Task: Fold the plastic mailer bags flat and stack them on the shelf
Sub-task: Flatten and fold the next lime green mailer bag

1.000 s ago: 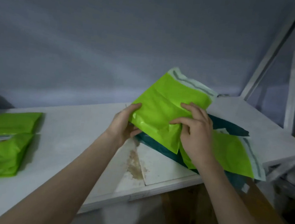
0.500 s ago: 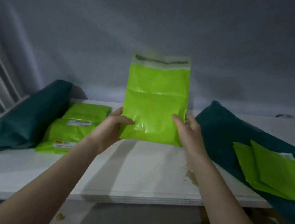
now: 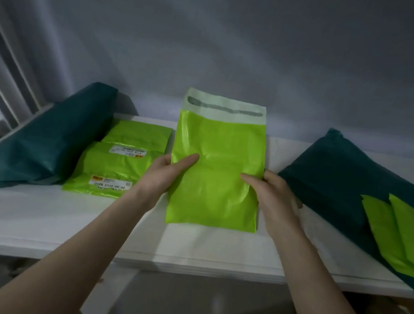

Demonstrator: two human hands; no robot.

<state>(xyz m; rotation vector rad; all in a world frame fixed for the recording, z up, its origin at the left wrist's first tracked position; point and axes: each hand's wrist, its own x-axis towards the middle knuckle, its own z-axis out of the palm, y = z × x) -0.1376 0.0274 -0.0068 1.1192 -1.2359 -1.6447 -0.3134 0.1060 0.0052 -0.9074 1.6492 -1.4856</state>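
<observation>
teal bag, far left (image 3: 40, 138): dark plastic bag, slumped on the shelf and leaning up toward the wall.
packed mailers (image 3: 120, 162): lime-green, lying flat on the shelf just right of the teal bag, one overlapping the other. white shipping labels face up; print too blurred to read.
shelf (image 3: 39, 215): white board, front edge runs across the view, grey wall behind.
left hand (image 3: 165, 175): grips the left edge of the held mailer about halfway up, thumb on the front face, fingers hidden behind.
held mailer (image 3: 216, 168): lime-green, empty-looking, upright in the middle of the view, not folded. pale flap with a dark adhesive strip at the top. bottom edge low over the shelf; contact cannot be told.
right hand (image 3: 274, 193): grips the right edge of the same mailer, thumb across the front, fingers curled behind.
teal bag, right (image 3: 340, 177): second dark bag lying on the shelf, near the right hand.
flat mailers (image 3: 404, 231): two lime-green ones overlapping, lying on top of the right teal bag, running off the right edge of view.
</observation>
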